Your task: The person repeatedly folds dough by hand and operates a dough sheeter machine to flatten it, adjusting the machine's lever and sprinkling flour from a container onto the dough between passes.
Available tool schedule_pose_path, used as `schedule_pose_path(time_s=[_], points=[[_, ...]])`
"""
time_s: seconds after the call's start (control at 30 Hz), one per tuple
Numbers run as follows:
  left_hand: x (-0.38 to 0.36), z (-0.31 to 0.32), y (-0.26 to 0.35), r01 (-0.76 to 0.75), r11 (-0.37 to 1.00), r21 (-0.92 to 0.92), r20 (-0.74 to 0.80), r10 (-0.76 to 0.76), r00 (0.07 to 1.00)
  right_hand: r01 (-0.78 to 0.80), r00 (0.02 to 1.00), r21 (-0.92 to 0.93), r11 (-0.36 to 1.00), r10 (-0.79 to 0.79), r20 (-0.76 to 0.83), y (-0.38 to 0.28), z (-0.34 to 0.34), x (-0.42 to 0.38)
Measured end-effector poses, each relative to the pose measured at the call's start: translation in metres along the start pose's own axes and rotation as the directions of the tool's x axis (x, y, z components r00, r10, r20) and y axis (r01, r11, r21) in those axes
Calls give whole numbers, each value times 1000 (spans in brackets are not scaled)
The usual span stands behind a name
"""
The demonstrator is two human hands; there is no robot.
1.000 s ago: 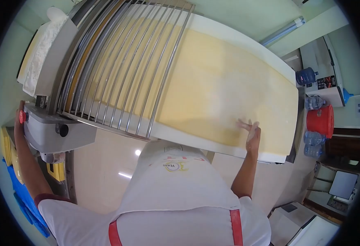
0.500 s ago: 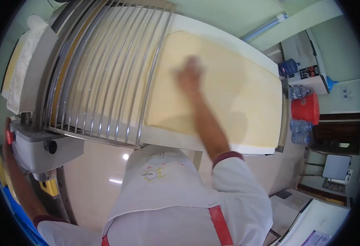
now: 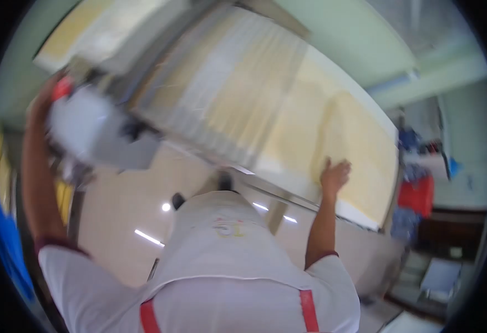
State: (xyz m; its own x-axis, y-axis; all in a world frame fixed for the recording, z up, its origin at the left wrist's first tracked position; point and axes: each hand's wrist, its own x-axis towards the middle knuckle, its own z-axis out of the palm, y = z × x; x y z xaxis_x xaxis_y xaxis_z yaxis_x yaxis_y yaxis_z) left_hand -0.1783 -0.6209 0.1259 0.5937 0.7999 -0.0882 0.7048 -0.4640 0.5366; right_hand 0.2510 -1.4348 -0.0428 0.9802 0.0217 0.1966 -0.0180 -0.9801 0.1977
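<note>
A wide, pale yellow sheet of dough [image 3: 365, 150] lies on the white surface [image 3: 279, 173], and part of it runs under the metal bar guard [image 3: 227, 94]. My right hand [image 3: 335, 176] rests at the near edge of the sheet, fingers spread, holding nothing. At the far left, my left hand [image 3: 52, 91] is beside the red knob [image 3: 63, 87] on the grey machine housing [image 3: 85, 125]. Its fingers are blurred and partly hidden, so their grip cannot be made out.
A white tray with pale powder [image 3: 110, 28] sits at the upper left. Beyond the surface's right end stand a red bucket [image 3: 416, 196] and clear plastic bottles [image 3: 405, 223]. Blue material [image 3: 10, 238] hangs at the lower left. A grey-topped stool [image 3: 441, 276] is at the lower right.
The view has turned and shifted. The dough sheet has moved, with a fold or edge now showing in its middle. My right hand has gone from above the sheet to its near edge.
</note>
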Motion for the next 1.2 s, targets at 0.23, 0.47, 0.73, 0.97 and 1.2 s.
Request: schedule_pose_path(time_s=[0.23, 0.47, 0.73, 0.97, 1.2], points=[[-120, 49, 81, -194, 929, -315, -615, -44, 787, 224, 973, 110, 968, -229, 35, -32, 7, -66], [-257, 131, -29, -145, 565, -812, -11, 233, 972, 54, 990, 168, 984, -74, 116, -63, -49, -126], [-251, 188, -33, -261, 784, -564, -445, -23, 895, 145, 973, 243, 959, -183, 143, -115, -52, -130], [-245, 169, -38, -422, 769, -480, -521, 137, 843, 277, 939, 299, 913, -323, 116, -143, -61, -136], [-246, 173, -39, -384, 817, -431, -526, 119, 842, 406, 886, 388, 827, -460, 54, -153, -54, -123]])
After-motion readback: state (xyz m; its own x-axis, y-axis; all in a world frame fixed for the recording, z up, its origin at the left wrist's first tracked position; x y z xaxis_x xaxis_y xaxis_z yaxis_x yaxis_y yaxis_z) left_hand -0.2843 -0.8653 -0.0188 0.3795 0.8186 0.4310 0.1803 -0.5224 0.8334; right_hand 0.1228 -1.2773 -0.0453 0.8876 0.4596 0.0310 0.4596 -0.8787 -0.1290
